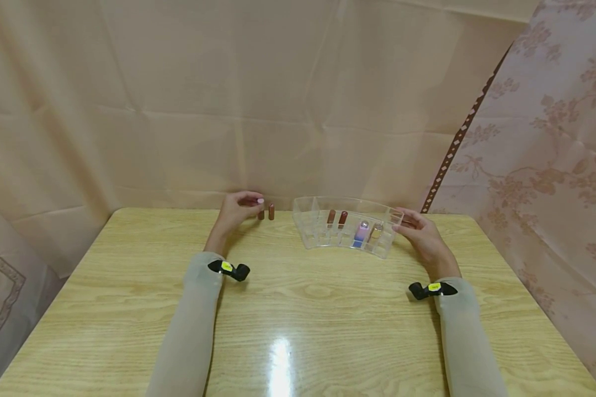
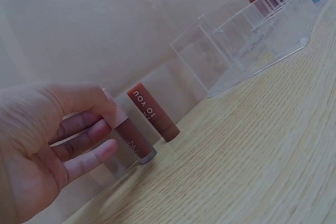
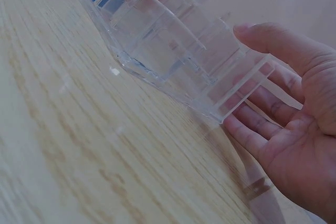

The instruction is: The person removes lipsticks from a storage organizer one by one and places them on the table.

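Note:
At the table's back edge my left hand (image 1: 235, 214) pinches the pink cap of a lip gloss tube (image 2: 135, 139) with dark brown-red contents. Its base appears to touch the tabletop. Just right of it, a brown-red lipstick (image 2: 152, 113) stands upright, apart from my fingers. A clear compartment organizer (image 1: 305, 223) sits farther right; my right hand (image 1: 422, 236) grips its right end, thumb on the near side and fingers behind the wall. Inside it are two brown-red tubes (image 1: 337, 219), a pink-and-blue bottle (image 1: 361, 234) and a gold-toned bottle (image 1: 376, 234).
The wood-grain table (image 1: 328, 309) extends toward me. Behind it hangs a beige curtain (image 1: 278, 110), close to the back edge. A pink floral cloth (image 1: 551, 138) hangs at the right. Each sleeve carries a black wrist camera (image 1: 233, 270).

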A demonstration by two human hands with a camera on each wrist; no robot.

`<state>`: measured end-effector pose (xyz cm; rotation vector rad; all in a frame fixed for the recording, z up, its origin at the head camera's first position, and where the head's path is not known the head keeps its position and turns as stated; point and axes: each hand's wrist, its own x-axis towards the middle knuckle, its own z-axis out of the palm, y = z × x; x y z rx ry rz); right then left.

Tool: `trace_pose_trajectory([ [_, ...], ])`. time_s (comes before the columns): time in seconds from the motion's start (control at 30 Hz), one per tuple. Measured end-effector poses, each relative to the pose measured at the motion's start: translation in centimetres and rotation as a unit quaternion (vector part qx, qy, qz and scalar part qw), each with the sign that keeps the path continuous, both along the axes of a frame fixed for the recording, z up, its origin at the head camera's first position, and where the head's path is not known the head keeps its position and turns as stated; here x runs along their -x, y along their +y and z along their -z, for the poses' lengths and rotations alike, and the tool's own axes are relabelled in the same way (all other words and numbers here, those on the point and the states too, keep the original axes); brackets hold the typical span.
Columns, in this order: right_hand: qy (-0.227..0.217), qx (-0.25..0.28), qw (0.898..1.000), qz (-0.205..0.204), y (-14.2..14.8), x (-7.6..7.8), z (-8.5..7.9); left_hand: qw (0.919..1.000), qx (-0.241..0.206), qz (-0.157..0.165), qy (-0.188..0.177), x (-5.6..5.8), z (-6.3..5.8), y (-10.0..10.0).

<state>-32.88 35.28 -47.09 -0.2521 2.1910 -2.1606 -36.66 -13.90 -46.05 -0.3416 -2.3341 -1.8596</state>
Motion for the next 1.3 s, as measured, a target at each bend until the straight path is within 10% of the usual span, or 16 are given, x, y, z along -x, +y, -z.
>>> trace_pose_trajectory([
  [1.3,-0.003,-0.013,1.000,0.011,-0.1,-0.2,0.0,0.9998,-0.011,0.008,-0.015,-0.3,-0.7,-0.3],
])
